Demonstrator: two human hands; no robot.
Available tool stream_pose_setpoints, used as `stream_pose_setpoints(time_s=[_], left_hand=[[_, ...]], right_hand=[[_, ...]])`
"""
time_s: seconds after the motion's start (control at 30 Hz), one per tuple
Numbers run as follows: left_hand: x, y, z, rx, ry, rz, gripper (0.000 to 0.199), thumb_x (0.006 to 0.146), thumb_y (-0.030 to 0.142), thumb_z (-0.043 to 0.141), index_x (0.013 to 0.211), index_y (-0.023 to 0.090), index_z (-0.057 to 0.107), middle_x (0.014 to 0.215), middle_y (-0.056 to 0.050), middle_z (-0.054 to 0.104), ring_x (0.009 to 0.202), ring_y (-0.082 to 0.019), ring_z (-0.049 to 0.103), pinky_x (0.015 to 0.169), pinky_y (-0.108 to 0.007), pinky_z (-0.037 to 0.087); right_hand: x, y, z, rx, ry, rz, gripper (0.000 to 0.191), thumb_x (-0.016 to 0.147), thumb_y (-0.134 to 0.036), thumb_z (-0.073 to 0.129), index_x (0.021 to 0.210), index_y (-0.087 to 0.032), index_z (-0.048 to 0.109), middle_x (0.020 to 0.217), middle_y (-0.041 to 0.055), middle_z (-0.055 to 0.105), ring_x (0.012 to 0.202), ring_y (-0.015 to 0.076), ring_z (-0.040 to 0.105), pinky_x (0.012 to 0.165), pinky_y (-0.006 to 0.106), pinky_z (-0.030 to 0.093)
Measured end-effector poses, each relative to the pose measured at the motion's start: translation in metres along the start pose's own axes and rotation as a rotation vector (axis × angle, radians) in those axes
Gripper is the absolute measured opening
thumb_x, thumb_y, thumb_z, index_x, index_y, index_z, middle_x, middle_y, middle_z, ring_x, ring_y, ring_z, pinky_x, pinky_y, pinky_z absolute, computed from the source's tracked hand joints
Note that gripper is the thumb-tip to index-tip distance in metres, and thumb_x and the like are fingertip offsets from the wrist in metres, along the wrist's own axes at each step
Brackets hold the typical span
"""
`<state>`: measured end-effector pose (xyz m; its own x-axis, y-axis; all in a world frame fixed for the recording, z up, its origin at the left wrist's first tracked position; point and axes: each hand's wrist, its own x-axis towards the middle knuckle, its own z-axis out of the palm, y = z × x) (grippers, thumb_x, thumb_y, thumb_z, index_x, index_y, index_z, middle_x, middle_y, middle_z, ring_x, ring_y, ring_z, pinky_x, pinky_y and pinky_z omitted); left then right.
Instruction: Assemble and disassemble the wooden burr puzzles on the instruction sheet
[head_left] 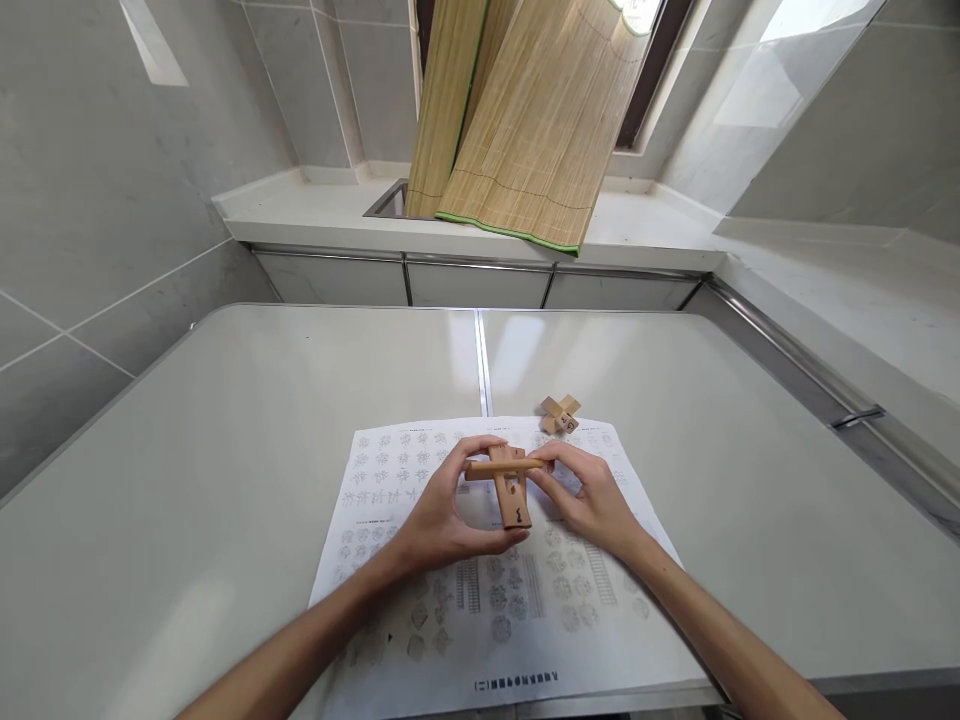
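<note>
Between my two hands is a wooden burr puzzle [512,497], made of interlocked bars crossing each other, with dark marks on the bar facing me. My left hand [444,510] is wrapped round it, thumb at its near end and fingers at its far and left side. My right hand [589,490] pinches the right end of the crossbar between thumb and fingers. Below the hands lies a white printed sheet [442,665] with rows of small puzzle drawings. A second, smaller wooden burr puzzle [560,414], also marked, sits at the sheet's far edge.
The pale table [225,480] has a metal seam down its far half. Beyond it, a white counter [315,215] holds a sink [390,200] partly covered by a hanging bamboo blind [525,140]. Tiled walls stand left and right.
</note>
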<state>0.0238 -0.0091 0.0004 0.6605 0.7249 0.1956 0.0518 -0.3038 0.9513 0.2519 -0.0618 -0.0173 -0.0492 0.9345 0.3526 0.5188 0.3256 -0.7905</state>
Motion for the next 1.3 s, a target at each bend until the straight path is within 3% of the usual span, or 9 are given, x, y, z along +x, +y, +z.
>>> stream_pose_setpoints(time_s=[0.23, 0.33, 0.4, 0.53, 0.7, 0.87, 1.07, 1.2, 1.3], left_hand=[[0.0, -0.001, 0.002, 0.062, -0.006, 0.096, 0.08, 0.071, 0.034, 0.094, 0.139, 0.03, 0.051, 0.136, -0.01, 0.057, 0.127, -0.032, 0.059, 0.108, -0.051, 0.053], [-0.002, -0.006, 0.004, 0.044, 0.007, 0.106, 0.097, 0.071, 0.033, 0.095, 0.149, 0.032, 0.037, 0.137, -0.01, 0.054, 0.129, -0.032, 0.058, 0.112, -0.054, 0.05], [-0.003, -0.01, 0.004, 0.077, 0.038, 0.14, 0.106, 0.068, 0.036, 0.097, 0.152, 0.032, 0.033, 0.14, -0.012, 0.05, 0.139, -0.035, 0.051, 0.118, -0.057, 0.045], [-0.004, -0.015, 0.004, 0.222, 0.067, 0.196, 0.097, 0.064, 0.044, 0.098, 0.143, 0.029, 0.045, 0.141, -0.014, 0.045, 0.152, -0.043, 0.032, 0.122, -0.061, 0.04], [-0.004, -0.015, 0.005, 0.196, 0.08, 0.211, 0.106, 0.064, 0.045, 0.099, 0.147, 0.032, 0.035, 0.141, -0.013, 0.046, 0.14, -0.039, 0.049, 0.118, -0.061, 0.043], [-0.007, -0.012, 0.006, 0.184, 0.071, 0.133, 0.116, 0.057, 0.047, 0.102, 0.148, 0.031, 0.031, 0.14, -0.014, 0.049, 0.127, -0.037, 0.058, 0.11, -0.057, 0.05], [-0.007, -0.003, 0.008, 0.187, 0.096, 0.127, 0.103, 0.065, 0.048, 0.098, 0.146, 0.031, 0.037, 0.141, -0.013, 0.05, 0.131, -0.037, 0.054, 0.111, -0.056, 0.049], [-0.004, 0.0, 0.007, 0.262, 0.044, 0.22, 0.101, 0.064, 0.052, 0.099, 0.147, 0.034, 0.043, 0.137, -0.01, 0.056, 0.128, -0.035, 0.053, 0.109, -0.055, 0.049], [-0.002, -0.003, 0.008, 0.334, 0.019, 0.261, 0.085, 0.071, 0.042, 0.097, 0.143, 0.036, 0.053, 0.135, -0.009, 0.06, 0.129, -0.034, 0.052, 0.11, -0.054, 0.048]], right_hand=[[-0.001, 0.002, 0.003, -0.026, 0.051, 0.015, 0.022, 0.106, -0.041, 0.057, 0.099, -0.024, 0.07, 0.082, 0.0038, 0.069, 0.072, 0.0222, 0.06, 0.07, 0.037, 0.049], [-0.002, 0.003, 0.004, -0.033, 0.061, 0.018, 0.021, 0.106, -0.04, 0.057, 0.1, -0.025, 0.071, 0.084, 0.004, 0.07, 0.072, 0.0223, 0.06, 0.07, 0.036, 0.049], [-0.001, 0.003, 0.004, -0.034, 0.067, 0.017, 0.02, 0.106, -0.039, 0.058, 0.101, -0.025, 0.071, 0.085, 0.004, 0.071, 0.073, 0.0223, 0.061, 0.07, 0.036, 0.049], [-0.001, 0.001, 0.004, -0.068, 0.088, 0.013, 0.022, 0.107, -0.04, 0.056, 0.099, -0.025, 0.07, 0.084, 0.0041, 0.071, 0.071, 0.0222, 0.06, 0.069, 0.037, 0.049], [-0.003, 0.001, 0.007, -0.131, 0.106, 0.011, 0.023, 0.107, -0.041, 0.055, 0.098, -0.025, 0.069, 0.082, 0.0045, 0.069, 0.069, 0.0224, 0.056, 0.068, 0.038, 0.047], [-0.003, 0.003, 0.007, -0.156, 0.116, 0.022, 0.024, 0.106, -0.042, 0.054, 0.098, -0.025, 0.07, 0.077, 0.0039, 0.066, 0.07, 0.0234, 0.057, 0.069, 0.039, 0.047], [0.001, 0.0, 0.002, -0.084, 0.119, 0.057, 0.024, 0.106, -0.045, 0.055, 0.099, -0.025, 0.068, 0.08, 0.0034, 0.067, 0.074, 0.0238, 0.062, 0.07, 0.037, 0.049], [0.001, -0.001, 0.001, -0.028, 0.096, 0.059, 0.023, 0.106, -0.043, 0.055, 0.099, -0.025, 0.068, 0.084, 0.0041, 0.069, 0.076, 0.0238, 0.063, 0.072, 0.037, 0.051], [0.0, -0.001, 0.001, -0.002, 0.069, 0.05, 0.022, 0.107, -0.042, 0.056, 0.101, -0.026, 0.069, 0.09, 0.0053, 0.072, 0.081, 0.0246, 0.066, 0.077, 0.039, 0.053]])
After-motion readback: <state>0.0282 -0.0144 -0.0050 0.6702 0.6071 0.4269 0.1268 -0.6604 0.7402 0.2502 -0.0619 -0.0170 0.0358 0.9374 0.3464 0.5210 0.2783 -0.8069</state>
